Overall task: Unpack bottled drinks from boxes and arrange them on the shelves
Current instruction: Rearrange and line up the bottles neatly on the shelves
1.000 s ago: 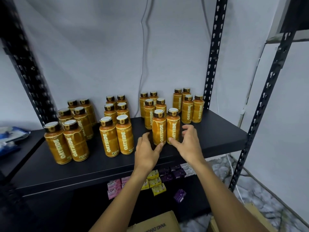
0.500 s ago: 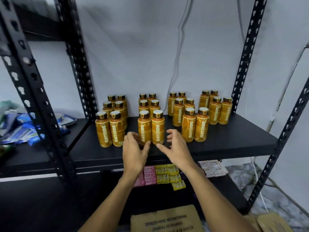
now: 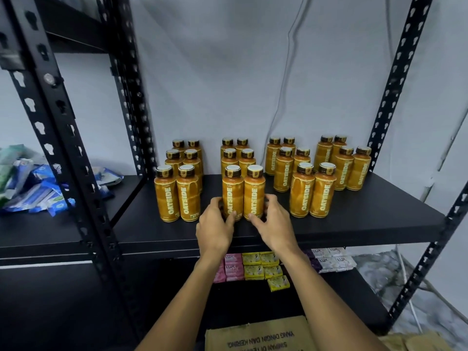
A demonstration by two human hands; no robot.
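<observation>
Two bottles (image 3: 233, 196) (image 3: 254, 198) between gripping hands (image 3: 215, 225) (image 3: 274, 224)

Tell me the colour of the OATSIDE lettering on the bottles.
Cream-white, on the orange bottles; clearest in the head view.

My left hand (image 3: 215, 224) grips left front bottle (image 3: 232, 193) low; right hand (image 3: 274, 221) grips right front bottle (image 3: 254, 193). Bottles touching, upright on shelf (image 3: 367, 224). Bottle pair (image 3: 167, 196) at 9 o'clock, another pair (image 3: 302, 196) at 3 o'clock.

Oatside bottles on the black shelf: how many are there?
22 bottles in four clusters, left to right: six, six (front pair gripped by left hand and right hand), six, four. More may hide behind.
</observation>
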